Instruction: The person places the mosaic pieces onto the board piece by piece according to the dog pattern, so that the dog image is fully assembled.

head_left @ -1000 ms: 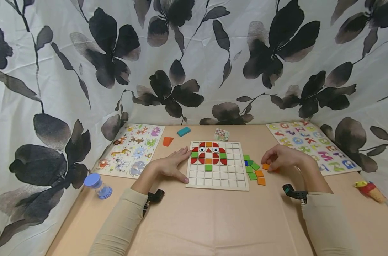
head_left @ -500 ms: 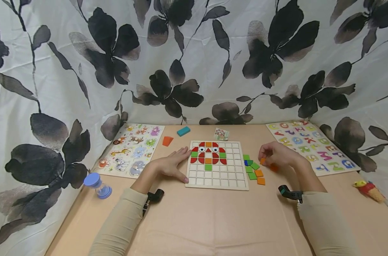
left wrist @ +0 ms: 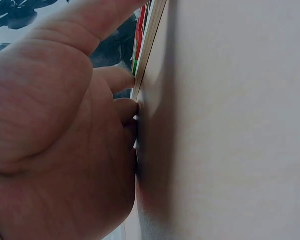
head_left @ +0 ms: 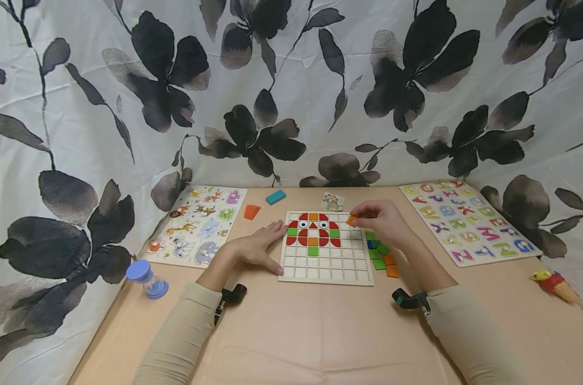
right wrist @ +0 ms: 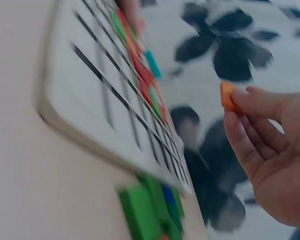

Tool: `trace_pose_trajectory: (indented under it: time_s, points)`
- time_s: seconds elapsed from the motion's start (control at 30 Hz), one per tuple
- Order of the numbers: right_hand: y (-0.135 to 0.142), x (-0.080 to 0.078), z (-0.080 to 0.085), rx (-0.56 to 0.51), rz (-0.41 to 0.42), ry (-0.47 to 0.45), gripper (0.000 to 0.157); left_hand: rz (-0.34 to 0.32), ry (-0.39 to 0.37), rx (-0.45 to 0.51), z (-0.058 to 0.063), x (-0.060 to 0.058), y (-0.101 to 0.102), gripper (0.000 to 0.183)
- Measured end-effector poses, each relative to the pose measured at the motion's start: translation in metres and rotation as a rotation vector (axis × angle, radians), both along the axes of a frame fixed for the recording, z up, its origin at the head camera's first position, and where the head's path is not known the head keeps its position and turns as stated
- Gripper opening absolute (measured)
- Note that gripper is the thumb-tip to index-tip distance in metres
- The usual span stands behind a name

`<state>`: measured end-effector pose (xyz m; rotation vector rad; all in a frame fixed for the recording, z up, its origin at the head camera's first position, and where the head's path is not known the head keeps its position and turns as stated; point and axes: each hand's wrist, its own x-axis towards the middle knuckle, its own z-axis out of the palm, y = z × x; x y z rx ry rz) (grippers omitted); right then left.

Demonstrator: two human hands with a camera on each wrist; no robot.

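Observation:
A white square grid board (head_left: 298, 275) lies on the table, with red, green, orange and white tiles set in its upper left and middle cells. At its left edge rests my left hand (head_left: 254, 249), fingers and thumb spread and touching the side. My right hand (head_left: 385, 223) is over the board's upper right part, pinching a small orange tile (right wrist: 228, 97) between thumb and fingertips. In the right wrist view that tile is held apart from the board. Several loose green tiles (head_left: 379, 264) and orange tiles (head_left: 392, 271) lie beside the board's right edge, partly behind the right hand.
An animal picture board (head_left: 195, 227) lies left, a letter board (head_left: 469, 224) right. A picture card (head_left: 333, 202), a teal block (head_left: 276, 197) and an orange-red piece (head_left: 251, 212) lie farther back. A blue sand timer (head_left: 148, 279) and a small toy figure (head_left: 556, 286) flank the table.
My right hand has picked up an orange tile from the right of the board and carried it left, over the board's upper right. The left hand has stayed in place.

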<state>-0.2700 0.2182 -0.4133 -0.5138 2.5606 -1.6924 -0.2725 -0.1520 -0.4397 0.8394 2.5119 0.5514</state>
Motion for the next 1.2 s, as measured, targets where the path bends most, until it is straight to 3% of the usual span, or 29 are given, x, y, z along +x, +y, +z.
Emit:
trace_pose_trajectory:
  time_s: [0.2,0.37,0.73,1.2]
  points:
    - [-0.040,0.006,-0.010,0.146,0.094,0.090,0.014,0.003,0.006,0.004,-0.001,0.000,0.001,0.122]
    - [-0.059,0.012,-0.020,0.274,0.170,0.087,0.011,0.003,0.004,0.002,-0.001,0.000,0.001,0.123]
    - [-0.064,0.017,-0.022,0.370,0.241,0.108,0.011,0.002,0.000,0.008,-0.001,0.000,0.001,0.122]
    - [-0.069,0.020,-0.023,0.509,0.262,0.143,0.016,0.013,-0.013,0.007,-0.001,0.000,0.000,0.123]
